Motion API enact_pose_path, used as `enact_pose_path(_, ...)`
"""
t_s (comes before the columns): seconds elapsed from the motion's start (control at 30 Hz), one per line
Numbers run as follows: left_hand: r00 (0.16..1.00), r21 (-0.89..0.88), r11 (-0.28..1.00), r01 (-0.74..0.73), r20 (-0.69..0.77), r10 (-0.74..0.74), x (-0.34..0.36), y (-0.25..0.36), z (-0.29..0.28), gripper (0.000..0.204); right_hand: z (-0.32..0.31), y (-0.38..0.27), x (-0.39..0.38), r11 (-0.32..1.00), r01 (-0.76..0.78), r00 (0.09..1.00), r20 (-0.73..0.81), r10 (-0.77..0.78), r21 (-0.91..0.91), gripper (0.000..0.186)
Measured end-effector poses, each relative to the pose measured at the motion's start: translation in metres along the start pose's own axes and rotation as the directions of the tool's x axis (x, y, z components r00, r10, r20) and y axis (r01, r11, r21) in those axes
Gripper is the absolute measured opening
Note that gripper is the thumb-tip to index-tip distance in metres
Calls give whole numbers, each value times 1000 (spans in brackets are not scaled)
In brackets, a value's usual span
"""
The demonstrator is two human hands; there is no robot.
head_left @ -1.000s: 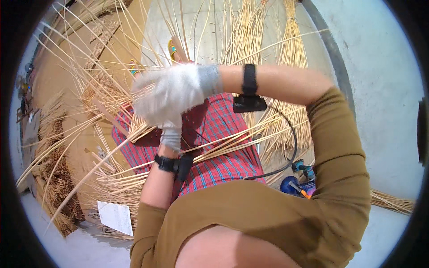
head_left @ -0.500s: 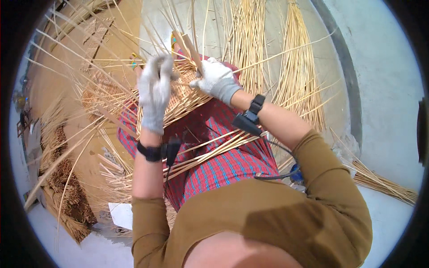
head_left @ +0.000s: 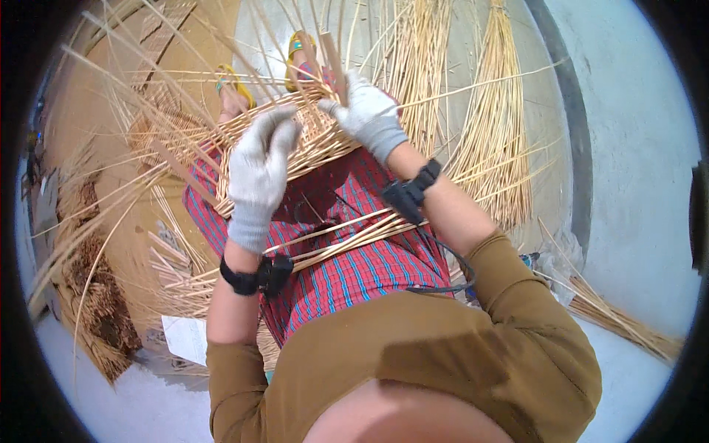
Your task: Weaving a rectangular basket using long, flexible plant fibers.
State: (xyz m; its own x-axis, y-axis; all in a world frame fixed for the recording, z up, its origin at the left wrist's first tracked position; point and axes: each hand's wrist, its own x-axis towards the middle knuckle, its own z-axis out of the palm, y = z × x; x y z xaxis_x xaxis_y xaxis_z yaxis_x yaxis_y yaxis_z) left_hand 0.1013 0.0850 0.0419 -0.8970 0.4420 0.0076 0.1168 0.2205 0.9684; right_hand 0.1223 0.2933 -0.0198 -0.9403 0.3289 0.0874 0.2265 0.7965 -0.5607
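Note:
A partly woven wicker basket point(head_left: 314, 159) lies tilted across my lap, its long stakes fanning up and to the left. My left hand point(head_left: 260, 166), in a white knit glove, is over the basket's near left side. Its fingers are bent and apart from the thumb, with nothing visible between them. At the far right of the weave is my gloved right hand point(head_left: 365, 118), its thumb reaching left over the rim. A flat wooden slat point(head_left: 334, 63) stands upright between that thumb and the fingers, which are partly hidden behind it.
Loose rods point(head_left: 347, 247) lie across my red checked cloth point(head_left: 354, 277). Long bundles of pale rods point(head_left: 495, 125) spread on the floor at the far right, with another bundle point(head_left: 628, 317) at right. Dark stacked sticks point(head_left: 103, 295) are at left. Yellow sandals point(head_left: 244, 85) show beyond the basket.
My left hand has moved down and slightly right, its thumb and fingers now plainly apart. My right hand has shifted slightly right, staying at the slat. The whole view has tilted a little.

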Motion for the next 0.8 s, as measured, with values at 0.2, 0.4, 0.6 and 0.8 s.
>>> enact_pose_path(0.2, 996, 290, 956, -33, 86, 9, -84, -35, -8, 24, -39, 19, 28, 972, -126, 938, 343, 51, 199, 79)
enact_pose_path(0.4, 992, 641, 759, -117, 106, 64, -88, -54, 1, 63, -33, 35, 50, 674, -553, 703, 708, 62, 490, 84)
enact_pose_path(0.6, 989, 615, 782, -105, 145, 19, -86, -57, 0, 55, -30, 8, 50, 175, -515, 857, 511, 69, 839, 80)
enact_pose_path(0.8, 987, 649, 750, -128, 155, 34, -86, -55, -2, 52, -18, -45, 101, 439, 103, 992, -58, -116, 892, 48)
